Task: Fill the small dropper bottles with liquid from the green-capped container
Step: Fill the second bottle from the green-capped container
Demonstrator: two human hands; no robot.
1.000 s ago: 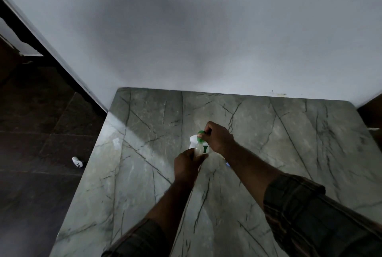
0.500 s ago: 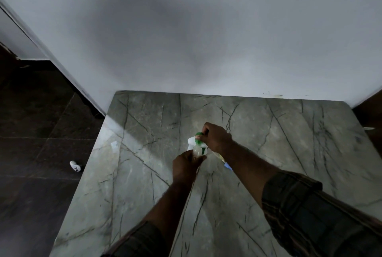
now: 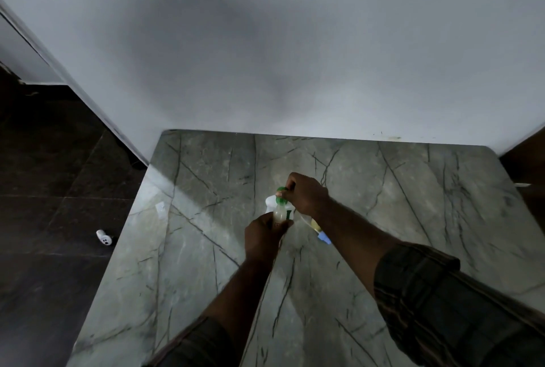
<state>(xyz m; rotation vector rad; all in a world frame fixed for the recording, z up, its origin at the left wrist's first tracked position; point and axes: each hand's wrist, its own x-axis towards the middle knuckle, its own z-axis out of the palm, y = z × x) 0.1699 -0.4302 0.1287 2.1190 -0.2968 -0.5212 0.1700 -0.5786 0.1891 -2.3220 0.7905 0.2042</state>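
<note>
A small pale container (image 3: 281, 213) with a green cap (image 3: 280, 192) stands upright near the middle of the grey marble table (image 3: 413, 204). My left hand (image 3: 262, 236) grips its lower body. My right hand (image 3: 305, 194) pinches the green cap from above. Behind the container a white object (image 3: 269, 203) is partly hidden. Under my right forearm lies a small bottle with yellowish liquid (image 3: 315, 225) and a blue cap (image 3: 324, 238), mostly covered by the arm.
A white wall rises right behind the table's far edge. The dark tiled floor lies to the left, with a small white object (image 3: 103, 237) on it near the table's left edge.
Both hands stay on the container. The view has shifted slightly; no clear movement of the cap or bottle shows.
</note>
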